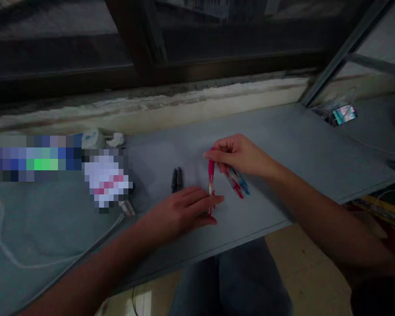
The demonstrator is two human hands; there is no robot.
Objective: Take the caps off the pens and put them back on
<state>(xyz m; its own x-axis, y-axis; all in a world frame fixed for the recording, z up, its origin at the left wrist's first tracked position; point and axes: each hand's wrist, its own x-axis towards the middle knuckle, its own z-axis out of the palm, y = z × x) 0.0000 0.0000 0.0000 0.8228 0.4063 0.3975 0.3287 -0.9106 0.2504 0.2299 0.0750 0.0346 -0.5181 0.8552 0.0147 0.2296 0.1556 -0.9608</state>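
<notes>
A plain indoor workspace: a grey desk (292, 145) under a window (62, 48).

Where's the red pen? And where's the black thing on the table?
red pen (211, 172): head view, on its red barrel.
black thing (177, 180): head view, on its middle.

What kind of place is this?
Probably a simple indoor work spot beside a window: a flat grey desktop, a dark-framed glass window, and a slim red plastic pen.
</notes>
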